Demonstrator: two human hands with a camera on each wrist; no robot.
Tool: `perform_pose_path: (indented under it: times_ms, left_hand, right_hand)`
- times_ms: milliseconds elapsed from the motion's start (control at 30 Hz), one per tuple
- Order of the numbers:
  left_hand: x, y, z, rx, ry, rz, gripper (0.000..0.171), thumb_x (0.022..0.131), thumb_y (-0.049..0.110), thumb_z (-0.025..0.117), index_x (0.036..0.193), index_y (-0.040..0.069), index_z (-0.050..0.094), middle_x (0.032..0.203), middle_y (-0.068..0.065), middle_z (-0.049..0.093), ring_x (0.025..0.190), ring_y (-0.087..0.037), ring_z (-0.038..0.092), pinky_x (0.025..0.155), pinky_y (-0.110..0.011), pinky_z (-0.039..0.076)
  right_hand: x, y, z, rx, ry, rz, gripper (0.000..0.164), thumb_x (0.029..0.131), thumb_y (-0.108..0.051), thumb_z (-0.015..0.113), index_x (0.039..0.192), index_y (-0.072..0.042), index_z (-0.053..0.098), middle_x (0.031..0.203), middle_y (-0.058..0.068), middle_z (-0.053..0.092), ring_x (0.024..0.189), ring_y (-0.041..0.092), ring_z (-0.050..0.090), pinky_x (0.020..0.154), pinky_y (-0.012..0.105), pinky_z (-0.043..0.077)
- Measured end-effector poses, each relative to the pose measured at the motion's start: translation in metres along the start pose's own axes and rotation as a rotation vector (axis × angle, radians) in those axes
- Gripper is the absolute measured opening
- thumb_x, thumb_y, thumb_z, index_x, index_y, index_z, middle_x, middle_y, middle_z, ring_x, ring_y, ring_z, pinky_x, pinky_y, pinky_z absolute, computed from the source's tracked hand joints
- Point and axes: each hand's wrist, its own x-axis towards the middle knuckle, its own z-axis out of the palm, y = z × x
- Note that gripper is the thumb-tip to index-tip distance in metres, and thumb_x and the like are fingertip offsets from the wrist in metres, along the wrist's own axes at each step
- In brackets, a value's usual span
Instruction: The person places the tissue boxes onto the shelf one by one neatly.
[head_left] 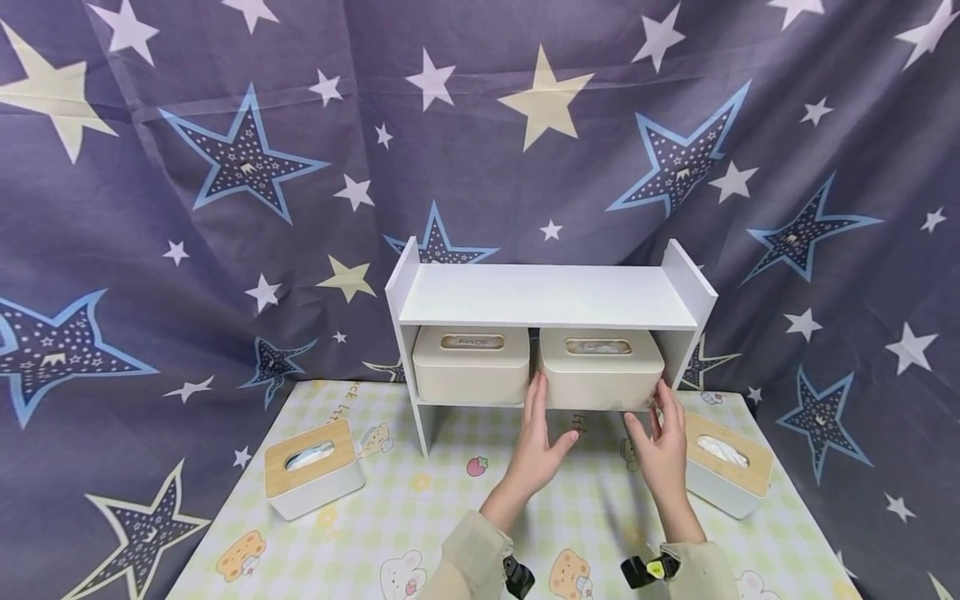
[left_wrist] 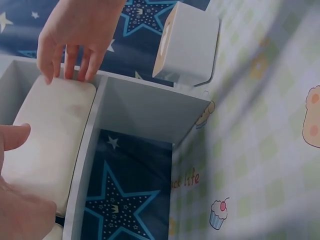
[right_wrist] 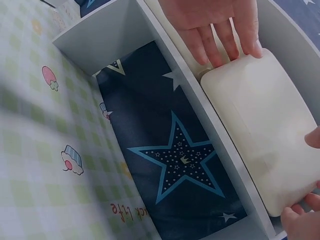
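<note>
A cream tissue box (head_left: 600,382) with an oval slot in its top sits in the right half of the white shelf's (head_left: 536,296) lower tier. My left hand (head_left: 532,450) touches its left front edge with fairly straight fingers, thumb spread away. At its right end, the fingertips of my right hand (head_left: 664,450) rest by the corner, the thumb held apart below. The left wrist view shows the box front (left_wrist: 55,130) between both hands. A matching cream tissue box (head_left: 471,377) stands beside it on the left.
On the checked tablecloth (head_left: 442,500), a white tissue box with a wooden lid (head_left: 313,467) lies left of the shelf. Another wooden-lidded tissue box (head_left: 727,471) is at the right, partly behind my right hand. A dark star-patterned curtain (head_left: 480,167) hangs behind.
</note>
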Motion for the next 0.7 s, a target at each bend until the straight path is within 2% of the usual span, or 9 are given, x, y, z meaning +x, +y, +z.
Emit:
perform_pose_path:
  times_ms: [267,400,533,633,700]
  left_hand:
    - [0.002,-0.003,-0.003,0.001,-0.018,-0.010,0.095,0.093,0.010,0.066,0.161,0.011,0.001,0.169,-0.011,-0.002,0.156,-0.036,0.006,0.125,-0.059,0.020]
    - [0.002,-0.005,-0.004,-0.006,-0.020,-0.010,0.094,0.093,0.012,0.066,0.161,0.012,0.001,0.169,-0.010,-0.002,0.156,-0.036,0.006,0.125,-0.059,0.020]
    - [-0.001,-0.003,-0.004,-0.003,-0.013,-0.019,0.094,0.093,0.014,0.068,0.161,0.010,0.003,0.169,-0.012,-0.001,0.156,-0.037,0.007,0.124,-0.061,0.020]
    - [-0.005,-0.003,-0.003,0.009,-0.001,-0.024,0.093,0.091,0.013,0.069,0.161,0.008,0.006,0.168,-0.016,0.001,0.155,-0.039,0.010,0.123,-0.061,0.023]
    - [-0.009,-0.004,-0.001,0.023,0.016,-0.024,0.091,0.091,0.012,0.070,0.160,0.006,0.011,0.167,-0.019,0.006,0.153,-0.041,0.017,0.122,-0.061,0.027]
  right_hand:
    - [0.000,-0.002,0.001,-0.013,-0.009,-0.027,0.071,0.094,0.000,0.063,0.156,-0.001,0.027,0.160,0.019,0.023,0.139,0.034,0.032,0.118,0.011,0.029]
    - [0.000,-0.001,0.002,-0.019,-0.011,-0.018,0.072,0.094,0.001,0.063,0.156,-0.001,0.027,0.160,0.019,0.023,0.138,0.030,0.033,0.119,0.013,0.030]
    - [-0.002,-0.003,0.001,-0.033,-0.019,0.002,0.072,0.093,0.003,0.063,0.156,0.000,0.027,0.160,0.019,0.025,0.140,0.034,0.034,0.120,0.018,0.032]
    - [-0.005,-0.004,-0.003,-0.019,-0.033,0.020,0.071,0.093,0.004,0.063,0.155,-0.001,0.029,0.160,0.019,0.027,0.143,0.040,0.033,0.119,0.018,0.034]
    - [-0.008,-0.002,-0.006,-0.011,-0.049,0.030,0.070,0.094,0.002,0.063,0.155,-0.004,0.030,0.160,0.017,0.028,0.145,0.039,0.033,0.116,0.013,0.035]
